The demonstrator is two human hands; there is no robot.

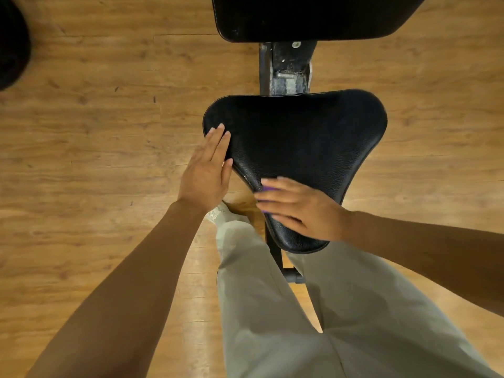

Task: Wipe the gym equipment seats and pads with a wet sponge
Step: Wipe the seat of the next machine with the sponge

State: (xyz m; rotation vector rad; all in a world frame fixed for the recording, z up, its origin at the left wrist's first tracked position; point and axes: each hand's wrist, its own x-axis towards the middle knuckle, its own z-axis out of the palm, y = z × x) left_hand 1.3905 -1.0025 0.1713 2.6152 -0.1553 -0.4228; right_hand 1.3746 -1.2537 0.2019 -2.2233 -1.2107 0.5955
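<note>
Nearest the camera, at six o'clock, a pair of loose grey-green trouser legs [354, 323] stands astride the dark metal frame bar [275, 255] of the bench, with a pale shoe [218, 212] showing just beside the seat's narrow end; two bare forearms reach in, one from seven o'clock and one from three o'clock. The right hand [300, 208] lies blurred on the narrow near end of the black, textured, roughly triangular padded seat [300, 143], fingers spread towards nine o'clock and pressed over a purple sponge [268, 189], of which only a sliver shows between the fingers at the seat's left edge; whether the fingers curl round the sponge or merely press it flat cannot be told. The left hand [208, 167] is relaxed and flat, fingers straight and together, pointing to twelve o'clock, resting against the seat's left edge with the fingertips on its wide left corner; it holds nothing. Beyond the seat, at twelve o'clock, a scuffed black metal hinge bracket [286, 69] joins it to a black padded backrest [300, 17], cut off by the top edge; all of it stands on a warm brown wood-plank floor [95, 132]; at ten o'clock a dark rounded shape [11, 42] sits at the edge, too cropped to identify.
</note>
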